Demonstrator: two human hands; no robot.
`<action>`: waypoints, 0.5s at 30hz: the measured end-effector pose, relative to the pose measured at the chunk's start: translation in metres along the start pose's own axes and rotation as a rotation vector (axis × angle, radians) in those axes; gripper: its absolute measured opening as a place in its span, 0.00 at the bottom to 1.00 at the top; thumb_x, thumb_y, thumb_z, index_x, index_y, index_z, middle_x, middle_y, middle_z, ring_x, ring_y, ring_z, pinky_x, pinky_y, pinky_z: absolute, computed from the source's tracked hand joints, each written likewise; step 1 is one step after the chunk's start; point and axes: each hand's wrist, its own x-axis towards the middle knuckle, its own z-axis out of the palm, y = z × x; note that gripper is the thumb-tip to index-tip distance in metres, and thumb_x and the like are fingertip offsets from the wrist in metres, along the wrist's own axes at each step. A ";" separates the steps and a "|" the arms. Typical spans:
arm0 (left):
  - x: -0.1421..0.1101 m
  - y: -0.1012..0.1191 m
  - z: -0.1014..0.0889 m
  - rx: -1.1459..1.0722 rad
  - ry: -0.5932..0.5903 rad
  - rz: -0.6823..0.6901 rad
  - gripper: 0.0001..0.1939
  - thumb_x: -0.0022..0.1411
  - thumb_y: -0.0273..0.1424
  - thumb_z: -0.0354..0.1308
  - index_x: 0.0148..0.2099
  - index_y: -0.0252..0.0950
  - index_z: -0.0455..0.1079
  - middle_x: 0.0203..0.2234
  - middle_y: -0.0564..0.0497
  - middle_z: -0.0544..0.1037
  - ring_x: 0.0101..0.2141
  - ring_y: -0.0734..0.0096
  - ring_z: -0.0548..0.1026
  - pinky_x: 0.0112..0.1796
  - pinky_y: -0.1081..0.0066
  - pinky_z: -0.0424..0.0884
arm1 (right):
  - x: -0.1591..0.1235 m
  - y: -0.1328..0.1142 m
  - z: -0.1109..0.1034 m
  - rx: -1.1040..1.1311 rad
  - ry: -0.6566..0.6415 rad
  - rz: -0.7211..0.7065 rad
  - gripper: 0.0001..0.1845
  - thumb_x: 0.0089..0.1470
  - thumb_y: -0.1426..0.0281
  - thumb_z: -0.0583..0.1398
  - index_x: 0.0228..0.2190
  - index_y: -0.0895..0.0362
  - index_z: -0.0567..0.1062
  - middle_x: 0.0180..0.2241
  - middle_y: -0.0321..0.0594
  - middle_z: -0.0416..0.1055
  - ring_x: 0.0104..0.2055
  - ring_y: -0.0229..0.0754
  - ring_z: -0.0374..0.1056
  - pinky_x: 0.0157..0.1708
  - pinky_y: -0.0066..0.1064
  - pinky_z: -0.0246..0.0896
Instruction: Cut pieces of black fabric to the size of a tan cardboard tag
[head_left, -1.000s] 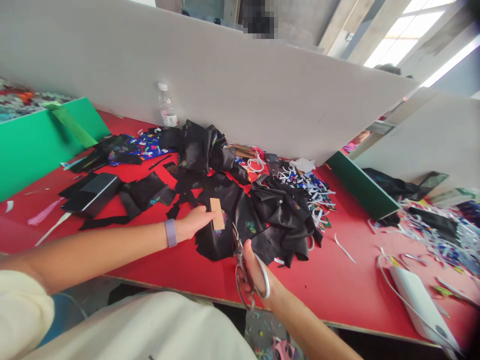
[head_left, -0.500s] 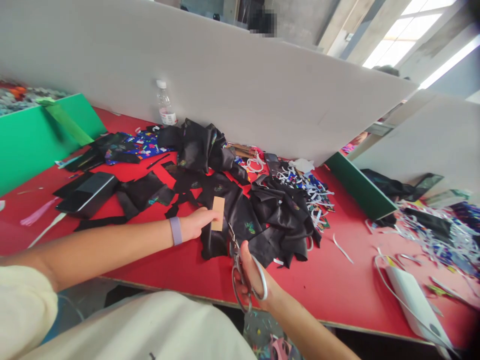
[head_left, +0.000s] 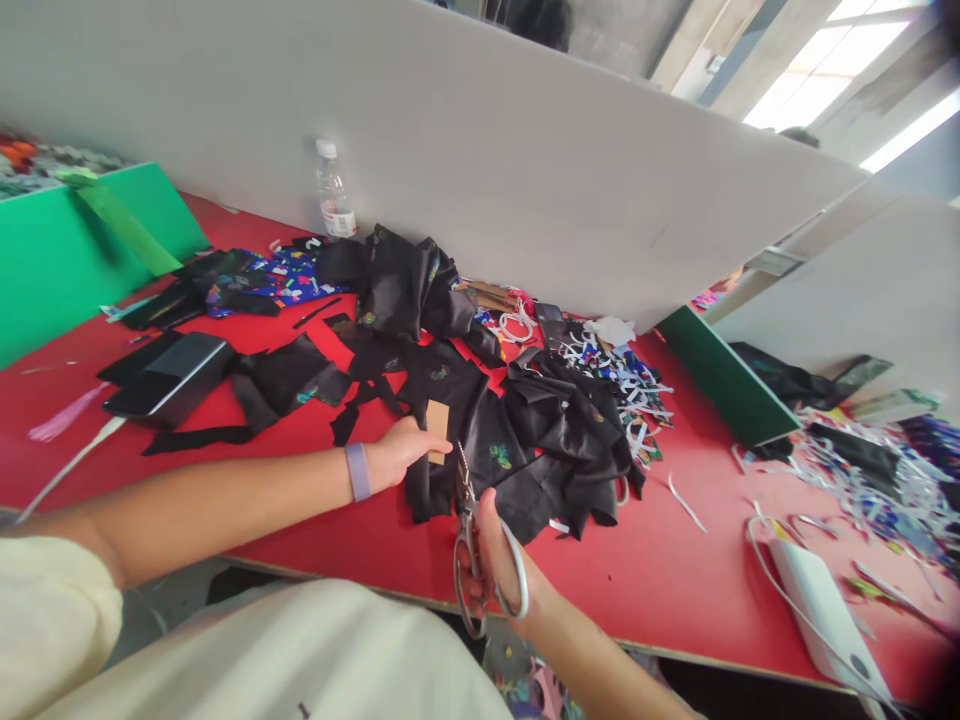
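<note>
At the far left, a green panel (head_left: 45,260) stands on the red table (head_left: 300,540), a green strip (head_left: 124,230) draped over it. Near it, a black phone (head_left: 176,370) has a white cable (head_left: 67,475) at its near end, and a pink tassel (head_left: 67,415) lies beside that cable. Farther back are a blue patterned cloth (head_left: 296,280) and, close to the grey partition (head_left: 487,180), an upright clear plastic bottle (head_left: 334,195) with a white cap.

The person's left hand (head_left: 397,455), a lilac band (head_left: 358,472) at its wrist, reaches in from the left. Its thumb and fingers pinch a tan cardboard piece (head_left: 438,418) over the black fabric (head_left: 517,440), which spreads in crumpled folds with small coloured motifs.

Just to the right, the right hand (head_left: 491,560) grips metal scissors (head_left: 466,495), the fingers wrapped at the handle loops and the thumb raised along them. The blades, one with a toothed edge, point away from the person toward the fabric; how far they are apart cannot be told.

Right of the fabric lie white and coloured scraps (head_left: 637,390), then a dark green panel (head_left: 727,375). At the far right rests a white elongated device (head_left: 821,610) with a cord.
</note>
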 end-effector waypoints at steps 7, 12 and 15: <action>-0.007 0.004 0.000 -0.073 -0.081 0.029 0.13 0.41 0.25 0.66 0.33 0.36 0.73 0.28 0.50 0.81 0.33 0.61 0.79 0.35 0.68 0.75 | 0.002 0.002 0.005 0.030 0.004 -0.069 0.41 0.47 0.32 0.37 0.20 0.56 0.61 0.13 0.31 0.54 0.12 0.32 0.52 0.09 0.24 0.51; -0.011 0.007 0.003 -0.103 -0.097 0.025 0.14 0.41 0.24 0.66 0.35 0.35 0.74 0.28 0.50 0.81 0.32 0.62 0.79 0.36 0.68 0.75 | 0.007 0.002 0.005 0.026 0.020 -0.084 0.42 0.45 0.31 0.38 0.23 0.56 0.63 0.15 0.31 0.56 0.13 0.33 0.54 0.10 0.25 0.55; -0.013 0.010 0.005 -0.106 -0.112 0.009 0.13 0.41 0.24 0.65 0.34 0.34 0.74 0.26 0.49 0.80 0.30 0.62 0.79 0.35 0.68 0.74 | 0.008 -0.002 0.007 0.055 0.062 -0.085 0.42 0.43 0.30 0.41 0.26 0.56 0.64 0.17 0.30 0.56 0.13 0.32 0.53 0.09 0.26 0.56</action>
